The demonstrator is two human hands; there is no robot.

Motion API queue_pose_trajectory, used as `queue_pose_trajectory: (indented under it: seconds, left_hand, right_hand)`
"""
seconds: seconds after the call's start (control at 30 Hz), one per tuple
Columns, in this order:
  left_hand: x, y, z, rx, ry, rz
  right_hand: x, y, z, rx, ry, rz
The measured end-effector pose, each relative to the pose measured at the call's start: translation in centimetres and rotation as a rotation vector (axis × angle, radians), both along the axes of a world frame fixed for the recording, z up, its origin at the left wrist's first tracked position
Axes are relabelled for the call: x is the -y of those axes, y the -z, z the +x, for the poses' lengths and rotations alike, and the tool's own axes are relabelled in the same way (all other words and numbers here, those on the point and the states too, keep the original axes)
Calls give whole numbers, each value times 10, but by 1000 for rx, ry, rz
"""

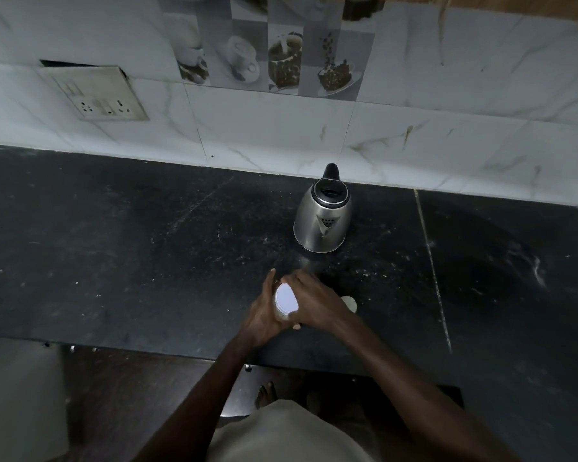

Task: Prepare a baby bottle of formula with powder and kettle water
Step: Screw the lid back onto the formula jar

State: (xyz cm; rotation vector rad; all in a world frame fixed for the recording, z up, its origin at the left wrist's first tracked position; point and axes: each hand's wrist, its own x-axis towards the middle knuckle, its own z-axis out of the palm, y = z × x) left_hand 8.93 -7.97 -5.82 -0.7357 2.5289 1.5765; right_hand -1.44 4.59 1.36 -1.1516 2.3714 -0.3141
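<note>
Gripping one container (pixel 287 296): two hands (pixel 316 303).

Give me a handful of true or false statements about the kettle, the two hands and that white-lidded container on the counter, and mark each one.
1. The left hand and the right hand both hold the white-lidded container. True.
2. The kettle lies on its side. False: it stands upright on the counter.
3. The kettle's spout faces the person. True.
4. The right hand grips the kettle's handle. False: it is on the container, apart from the kettle.
5. A plug sits in the wall socket. False: nothing is plugged into it.
</note>
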Motion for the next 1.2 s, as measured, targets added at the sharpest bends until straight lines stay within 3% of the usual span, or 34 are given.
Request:
queue_pose_trajectory:
  seconds: [0.23,0.4,0.63,0.77,0.9,1.03,1.2]
  left_hand:
    - [0,2,3,-20,-20,-5]
    - [1,1,5,-24,9,-38]
    - [2,3,3,-34,8,-22]
    - [1,5,4,-24,-8,-40]
    - [3,6,2,5,0,-17]
    - [5,13,1,-1,-23,-15]
    - [3,15,2,-25,-32,-40]
  right_hand:
    - [4,0,3,-58,2,40]
    - [13,-3,14,-204,100,104]
    - [23,-10,17,-230,43,169]
    - [29,-12,19,-268,133,182]
    - [33,-14,13,-253,241,200]
    - [32,-25,2,-255,171,277]
    - [28,-30,-1,-117,57,196]
